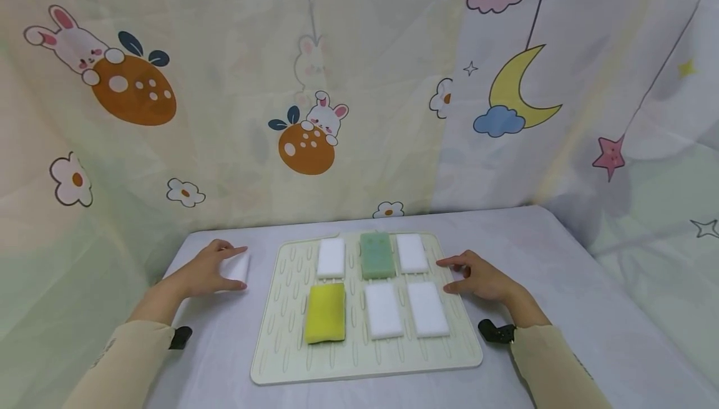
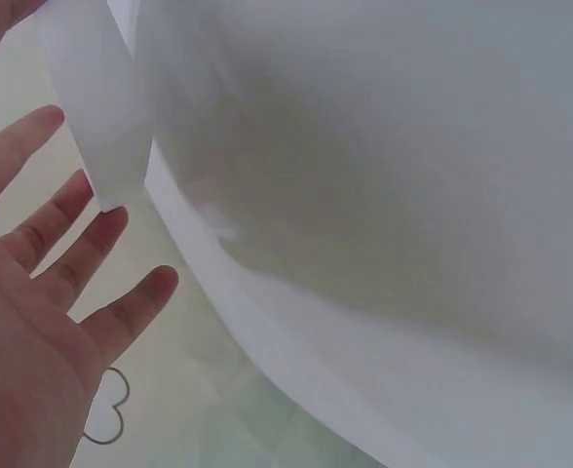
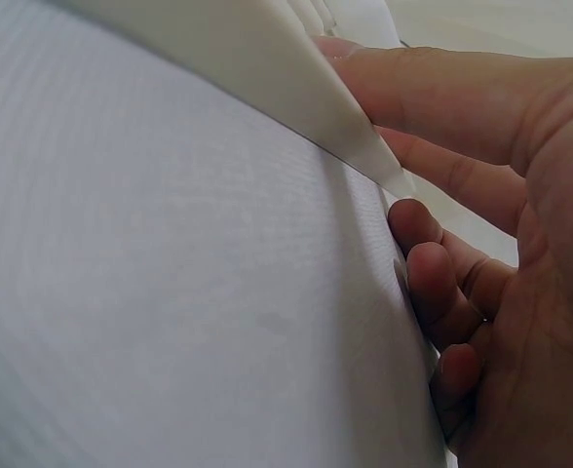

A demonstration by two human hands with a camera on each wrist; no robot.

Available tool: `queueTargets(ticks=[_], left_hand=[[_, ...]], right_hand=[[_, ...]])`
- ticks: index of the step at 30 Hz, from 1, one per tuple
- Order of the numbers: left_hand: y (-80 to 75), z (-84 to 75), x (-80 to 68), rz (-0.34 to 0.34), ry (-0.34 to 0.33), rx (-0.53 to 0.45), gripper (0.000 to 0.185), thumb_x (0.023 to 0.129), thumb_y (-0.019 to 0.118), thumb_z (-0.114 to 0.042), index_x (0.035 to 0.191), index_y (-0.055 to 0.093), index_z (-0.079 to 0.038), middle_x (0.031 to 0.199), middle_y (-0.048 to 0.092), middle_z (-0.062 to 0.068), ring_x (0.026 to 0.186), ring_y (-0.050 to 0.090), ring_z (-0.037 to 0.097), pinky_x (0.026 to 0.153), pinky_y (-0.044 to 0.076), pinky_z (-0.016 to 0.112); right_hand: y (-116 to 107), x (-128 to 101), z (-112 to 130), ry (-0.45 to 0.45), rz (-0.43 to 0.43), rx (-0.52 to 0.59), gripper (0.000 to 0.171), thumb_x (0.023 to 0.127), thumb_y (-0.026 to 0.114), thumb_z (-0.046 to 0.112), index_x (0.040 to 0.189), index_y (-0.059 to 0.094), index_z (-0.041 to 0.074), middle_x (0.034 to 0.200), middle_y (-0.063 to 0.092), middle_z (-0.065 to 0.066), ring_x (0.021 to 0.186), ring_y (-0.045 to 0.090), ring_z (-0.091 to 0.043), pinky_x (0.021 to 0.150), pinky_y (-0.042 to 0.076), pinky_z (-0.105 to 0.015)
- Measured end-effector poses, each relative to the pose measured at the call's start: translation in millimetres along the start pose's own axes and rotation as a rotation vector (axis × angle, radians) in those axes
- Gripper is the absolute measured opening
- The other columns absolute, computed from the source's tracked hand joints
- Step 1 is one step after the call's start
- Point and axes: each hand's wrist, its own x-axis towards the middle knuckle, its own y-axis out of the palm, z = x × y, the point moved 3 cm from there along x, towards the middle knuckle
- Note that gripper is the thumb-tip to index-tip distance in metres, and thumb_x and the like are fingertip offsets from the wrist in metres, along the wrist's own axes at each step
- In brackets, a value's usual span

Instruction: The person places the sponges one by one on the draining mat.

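Note:
At the left of the table, a white sponge (image 1: 239, 267) sits between the thumb and index finger of my left hand (image 1: 208, 270), which pinches it by its two ends. The left wrist view shows this white sponge (image 2: 101, 107) against the fingers (image 2: 101, 244). My right hand (image 1: 484, 279) is at the right edge of a cream ridged mat (image 1: 281, 359), thumb and index reaching over the rim, the other fingers loosely curled, nothing held. On the mat lie a yellow sponge (image 1: 325, 313), a green sponge (image 1: 377, 255) and several white sponges (image 1: 384, 310) in two rows.
A white cloth covers the table (image 1: 539, 284). Behind it hangs a printed curtain (image 1: 224, 147) with cartoon rabbits, flowers and a moon, which also runs down both sides. A dark wrist camera (image 1: 495, 331) sits at the right cuff.

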Motion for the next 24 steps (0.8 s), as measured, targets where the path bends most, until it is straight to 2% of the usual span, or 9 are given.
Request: queueTargets(ticks=[12, 20, 24], left_hand=[[-2.1, -25.4, 6.9, -0.008, 0.044, -0.007, 0.094, 0.074, 0.090, -0.052, 0.151, 0.055, -0.010, 0.140, 0.047, 0.022, 0.125, 0.049, 0.042, 0.103, 0.045, 0.060], [2.7, -38.5, 13.7, 0.010, 0.025, -0.003, 0.094, 0.075, 0.088, -0.055, 0.153, 0.053, -0.014, 0.143, 0.047, 0.018, 0.129, 0.048, 0.039, 0.106, 0.044, 0.060], [4.6, -47.0, 15.2, 0.018, 0.029, -0.014, 0.093, 0.075, 0.089, -0.052, 0.152, 0.053, -0.014, 0.141, 0.048, 0.017, 0.129, 0.048, 0.038, 0.108, 0.044, 0.060]], right_hand=[[-0.7, -1.3, 2.6, -0.015, 0.008, 0.003, 0.063, 0.082, 0.088, 0.031, 0.138, 0.067, 0.013, 0.113, 0.048, -0.011, 0.095, 0.039, -0.024, 0.078, 0.036, -0.032], [-0.9, -1.1, 2.8, -0.022, 0.008, -0.003, 0.062, 0.082, 0.088, 0.031, 0.138, 0.067, 0.013, 0.113, 0.048, -0.012, 0.094, 0.038, -0.024, 0.077, 0.036, -0.032], [-0.4, -0.4, 2.6, -0.014, 0.004, -0.012, 0.062, 0.082, 0.088, 0.032, 0.137, 0.068, 0.013, 0.113, 0.048, -0.011, 0.094, 0.039, -0.024, 0.077, 0.036, -0.033]])
